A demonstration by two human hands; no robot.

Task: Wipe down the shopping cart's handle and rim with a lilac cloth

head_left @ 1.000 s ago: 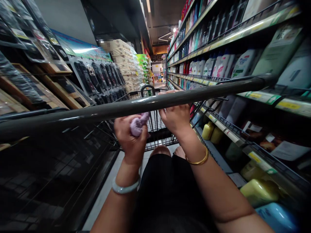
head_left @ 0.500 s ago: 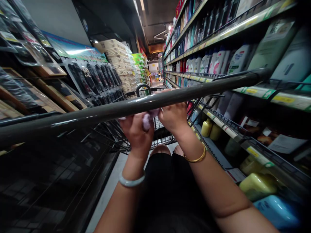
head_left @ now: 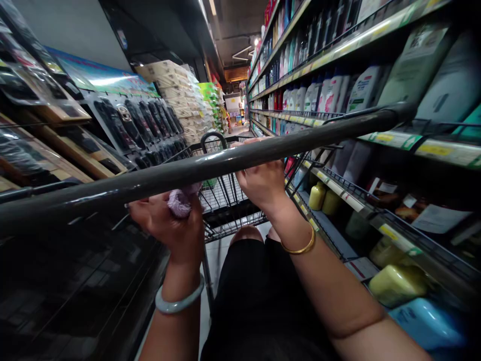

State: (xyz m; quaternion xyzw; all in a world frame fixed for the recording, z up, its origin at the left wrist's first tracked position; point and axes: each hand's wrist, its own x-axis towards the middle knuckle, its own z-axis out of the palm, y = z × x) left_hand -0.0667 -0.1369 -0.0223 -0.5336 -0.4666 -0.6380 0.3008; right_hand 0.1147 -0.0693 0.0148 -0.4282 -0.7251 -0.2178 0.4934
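Note:
A dark grey shopping cart handle [head_left: 225, 159] slants across the view, its right end higher. My left hand [head_left: 169, 223] is closed on a bunched lilac cloth [head_left: 179, 202] just under the bar, left of the middle; the cloth looks pressed against the bar's underside. Around the bar further right is my right hand [head_left: 263, 186], its fingertips showing above the top edge. Beyond the bar, the wire basket of the cart [head_left: 225, 193] shows its mesh, with something green in it.
Shelves of shampoo bottles [head_left: 332, 93] line the right side, close to the bar's end. Yellow bottles [head_left: 396, 286] and a blue bottle [head_left: 426, 321] sit low. Packaged goods [head_left: 141, 118] hang on the left, with stacked boxes [head_left: 171, 95] beyond. The aisle runs straight ahead.
My left hand has slid left along the bar with the lilac cloth, away from my right hand. My right hand stays at nearly the same place on the bar.

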